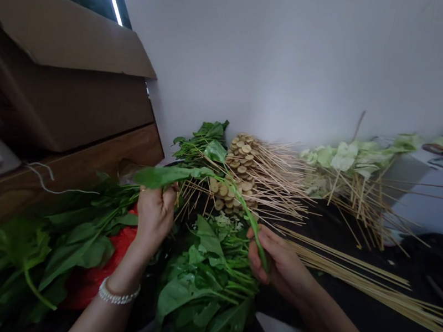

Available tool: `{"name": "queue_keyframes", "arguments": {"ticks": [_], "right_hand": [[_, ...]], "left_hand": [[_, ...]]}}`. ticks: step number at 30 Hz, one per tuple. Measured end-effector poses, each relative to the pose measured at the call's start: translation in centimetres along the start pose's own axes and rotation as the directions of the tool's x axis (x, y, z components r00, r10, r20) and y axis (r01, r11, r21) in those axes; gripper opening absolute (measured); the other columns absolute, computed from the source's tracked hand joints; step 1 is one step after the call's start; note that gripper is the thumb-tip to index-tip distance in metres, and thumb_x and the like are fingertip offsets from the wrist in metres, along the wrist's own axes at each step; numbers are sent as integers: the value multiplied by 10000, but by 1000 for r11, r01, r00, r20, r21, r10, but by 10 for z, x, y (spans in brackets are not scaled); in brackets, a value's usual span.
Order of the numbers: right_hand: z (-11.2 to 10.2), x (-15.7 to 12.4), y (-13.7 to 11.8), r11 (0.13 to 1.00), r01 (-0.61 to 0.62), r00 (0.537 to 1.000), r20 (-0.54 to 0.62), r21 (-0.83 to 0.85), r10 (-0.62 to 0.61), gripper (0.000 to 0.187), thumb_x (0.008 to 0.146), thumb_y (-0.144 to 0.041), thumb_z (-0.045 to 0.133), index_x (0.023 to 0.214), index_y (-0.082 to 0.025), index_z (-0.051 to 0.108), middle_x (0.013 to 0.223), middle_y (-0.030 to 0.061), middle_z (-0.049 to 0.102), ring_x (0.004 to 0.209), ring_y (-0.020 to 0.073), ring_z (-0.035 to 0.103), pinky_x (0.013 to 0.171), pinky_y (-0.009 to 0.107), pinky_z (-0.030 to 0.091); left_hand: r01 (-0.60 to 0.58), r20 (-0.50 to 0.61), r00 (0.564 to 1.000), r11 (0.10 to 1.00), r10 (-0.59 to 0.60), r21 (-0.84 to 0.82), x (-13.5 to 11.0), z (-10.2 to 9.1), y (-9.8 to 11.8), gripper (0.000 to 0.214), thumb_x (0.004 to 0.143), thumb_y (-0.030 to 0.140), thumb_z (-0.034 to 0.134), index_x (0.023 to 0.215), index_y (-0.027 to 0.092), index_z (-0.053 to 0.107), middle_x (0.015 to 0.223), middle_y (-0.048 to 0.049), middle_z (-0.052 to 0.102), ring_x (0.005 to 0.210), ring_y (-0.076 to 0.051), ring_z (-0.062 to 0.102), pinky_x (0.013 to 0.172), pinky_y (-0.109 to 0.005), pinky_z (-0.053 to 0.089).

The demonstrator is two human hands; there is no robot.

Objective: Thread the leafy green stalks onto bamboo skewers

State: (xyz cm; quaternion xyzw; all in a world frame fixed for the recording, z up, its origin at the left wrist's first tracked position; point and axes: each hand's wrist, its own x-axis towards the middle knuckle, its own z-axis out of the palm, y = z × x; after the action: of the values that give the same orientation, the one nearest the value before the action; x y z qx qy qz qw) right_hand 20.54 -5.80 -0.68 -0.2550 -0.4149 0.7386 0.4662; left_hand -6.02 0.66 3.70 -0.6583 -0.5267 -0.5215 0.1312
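One head view: I look forward and down over the left hand (153,216) and right hand (280,258), close in, toward the wall (272,56).

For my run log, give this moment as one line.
right hand: holds leafy stem | left hand: at its leaf, grip unclear | between forearms: greens bundle | beyond: skewered slices

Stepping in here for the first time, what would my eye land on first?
Probably the long, bright green leafy stem in the right hand, its broad leaf stretching to the left hand. Beyond it, near the pale wall, round beige slices sit stacked on thin wooden sticks. Vivid red sheeting shows at lower left.
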Motion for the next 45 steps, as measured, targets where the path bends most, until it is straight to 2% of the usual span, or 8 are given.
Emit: {"name": "queue_keyframes", "arguments": {"ticks": [6,8,13,17,20,29,41,45], "right_hand": [[-8,2,2,999,-18,999,-35,41,19,241,917,-430,585,949,-195,545,548,-48,587,351,68,469,345,151,295],[-9,2,1,999,-32,999,-40,37,33,229,929,-417,562,957,-190,551,531,-45,586,341,75,475,331,149,288],[-7,1,-1,999,-48,998,-49,10,48,240,963,-406,487,968,-177,560,470,-48,562,302,82,455,299,150,267],[-2,-2,-3,998,-56,998,-35,-31,55,257,977,-410,456,978,-173,558,456,-52,557,288,76,433,298,148,255],[1,-4,-3,996,-48,999,-12,-75,48,261,990,-399,434,973,-168,555,445,-52,553,280,64,409,310,144,246],[4,-7,-1,989,-58,995,67,-134,67,280,1014,-376,387,974,-158,559,419,-56,534,269,56,375,315,151,214],[9,-12,0,980,-126,963,259,156,82,238,1021,-249,362,974,-146,572,428,-57,514,255,49,340,299,142,252],[11,-11,0,977,-129,960,268,168,81,250,1024,-240,352,981,-140,576,429,-59,508,256,47,331,296,136,256]], "left_hand": [[-2,-87,996,997,9,76,-7,4,6,224,895,173,418,826,217,625,940,-46,719,1030,-247,544,958,-434,334],[-24,-65,998,998,27,53,-10,6,8,221,907,186,418,839,213,627,921,-50,710,1022,-234,571,925,-399,373],[-64,49,997,996,67,-60,-19,8,15,163,940,255,463,918,199,614,732,9,658,590,-123,575,600,-232,430],[-249,62,966,967,252,-52,-24,10,28,135,890,288,640,980,191,662,774,-7,680,642,-116,616,640,-213,468],[-348,82,932,935,353,-67,-26,13,32,176,903,252,632,1063,196,680,772,-10,674,667,-117,634,670,-215,498],[-370,43,926,922,376,-111,-27,16,31,240,895,171,634,1130,204,671,876,-25,691,747,-111,652,719,-209,527],[-416,-29,909,908,415,-48,-31,18,32,120,865,167,671,979,204,678,875,-35,657,783,-132,653,734,-243,547],[-408,57,904,893,424,-189,-31,19,33,181,881,134,635,1045,208,655,955,-44,681,873,-141,667,804,-250,542]]}}
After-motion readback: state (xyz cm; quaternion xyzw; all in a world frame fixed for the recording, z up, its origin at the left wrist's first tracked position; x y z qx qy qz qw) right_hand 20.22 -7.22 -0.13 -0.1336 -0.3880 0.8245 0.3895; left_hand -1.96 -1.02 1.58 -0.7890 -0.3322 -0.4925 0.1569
